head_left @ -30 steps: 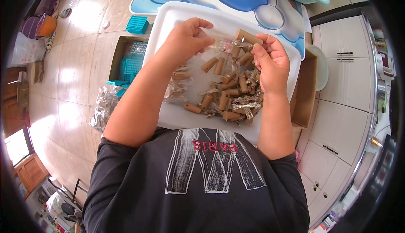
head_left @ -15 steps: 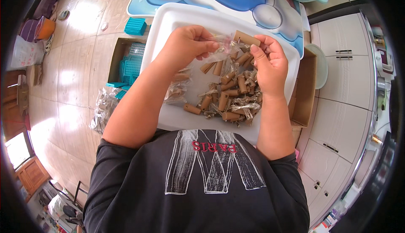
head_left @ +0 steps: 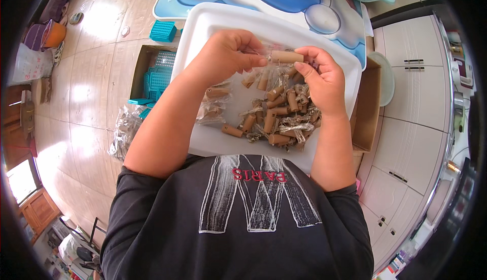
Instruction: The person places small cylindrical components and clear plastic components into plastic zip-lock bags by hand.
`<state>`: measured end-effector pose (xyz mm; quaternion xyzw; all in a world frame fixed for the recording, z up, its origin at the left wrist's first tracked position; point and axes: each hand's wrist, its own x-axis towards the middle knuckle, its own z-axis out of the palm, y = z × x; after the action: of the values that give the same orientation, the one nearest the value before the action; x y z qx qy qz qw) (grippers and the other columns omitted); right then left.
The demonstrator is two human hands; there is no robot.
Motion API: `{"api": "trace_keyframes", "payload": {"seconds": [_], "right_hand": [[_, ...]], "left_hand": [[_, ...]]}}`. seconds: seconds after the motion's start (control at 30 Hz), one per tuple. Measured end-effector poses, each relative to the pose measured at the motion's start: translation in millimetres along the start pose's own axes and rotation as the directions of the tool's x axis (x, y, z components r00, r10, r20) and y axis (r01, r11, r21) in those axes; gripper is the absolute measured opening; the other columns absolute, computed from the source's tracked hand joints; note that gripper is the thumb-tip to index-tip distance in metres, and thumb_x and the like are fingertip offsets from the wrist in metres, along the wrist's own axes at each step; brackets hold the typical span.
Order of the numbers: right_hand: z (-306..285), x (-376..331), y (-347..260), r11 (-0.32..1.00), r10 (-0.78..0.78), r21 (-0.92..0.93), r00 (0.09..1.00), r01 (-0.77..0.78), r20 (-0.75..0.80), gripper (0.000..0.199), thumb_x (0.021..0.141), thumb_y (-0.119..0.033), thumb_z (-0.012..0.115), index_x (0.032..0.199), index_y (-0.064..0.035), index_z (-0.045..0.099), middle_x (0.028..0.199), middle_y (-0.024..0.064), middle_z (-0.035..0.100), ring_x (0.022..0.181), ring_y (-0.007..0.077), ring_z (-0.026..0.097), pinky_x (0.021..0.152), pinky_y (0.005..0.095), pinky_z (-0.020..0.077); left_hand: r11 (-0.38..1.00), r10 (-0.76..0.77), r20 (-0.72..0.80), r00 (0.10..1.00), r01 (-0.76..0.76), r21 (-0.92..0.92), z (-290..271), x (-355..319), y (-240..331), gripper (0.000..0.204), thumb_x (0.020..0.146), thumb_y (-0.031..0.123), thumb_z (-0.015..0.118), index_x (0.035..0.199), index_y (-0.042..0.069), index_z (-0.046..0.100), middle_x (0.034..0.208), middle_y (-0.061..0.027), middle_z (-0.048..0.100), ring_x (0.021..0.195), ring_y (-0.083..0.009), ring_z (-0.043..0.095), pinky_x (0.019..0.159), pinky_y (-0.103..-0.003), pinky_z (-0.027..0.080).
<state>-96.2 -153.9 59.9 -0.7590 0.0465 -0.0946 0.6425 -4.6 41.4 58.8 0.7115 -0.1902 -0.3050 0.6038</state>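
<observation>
Both hands, left hand [head_left: 228, 54] and right hand [head_left: 322, 77], are pinching one wrapped roll [head_left: 286, 56]; many rolls [head_left: 276, 115] are lying unsorted in the near tray [head_left: 213, 24].

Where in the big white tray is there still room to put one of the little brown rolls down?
The white plastic tray is bare along its far edge, beyond the left hand and right hand, and along its near left part, in front of the wrapped brown rolls. The middle and right are crowded with loose brown rolls and clear wrappers.
</observation>
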Motion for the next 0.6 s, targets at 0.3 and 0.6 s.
{"api": "trace_keyframes", "payload": {"seconds": [0.3, 0.6], "right_hand": [[-3, 2, -2, 0.984, 0.119, 0.118, 0.981, -0.137, 0.152, 0.02, 0.079, 0.004, 0.059, 0.099, 0.0, 0.058, 0.084, 0.0, 0.059, 0.077, 0.0053, 0.052, 0.071, 0.0187, 0.0433], [12, 0, 15, 0.979, 0.093, 0.174, 0.99, -0.11, 0.103, 0.02, 0.08, -0.002, 0.062, 0.099, 0.0001, 0.058, 0.082, -0.0005, 0.06, 0.073, 0.0049, 0.052, 0.066, 0.0184, 0.0428]], "left_hand": [[0.982, -0.093, 0.178, 0.98, 0.119, -0.144, 4, 3, -7, 0.027, 0.073, 0.014, 0.072, 0.092, -0.002, 0.061, 0.077, -0.002, 0.061, 0.067, -0.0092, 0.055, 0.063, -0.022, 0.045], [0.905, -0.139, 0.19, 0.972, 0.203, -0.375, 13, 3, -12, 0.027, 0.073, 0.022, 0.073, 0.087, 0.001, 0.064, 0.068, -0.0007, 0.059, 0.059, -0.0081, 0.051, 0.054, -0.022, 0.04]]}}
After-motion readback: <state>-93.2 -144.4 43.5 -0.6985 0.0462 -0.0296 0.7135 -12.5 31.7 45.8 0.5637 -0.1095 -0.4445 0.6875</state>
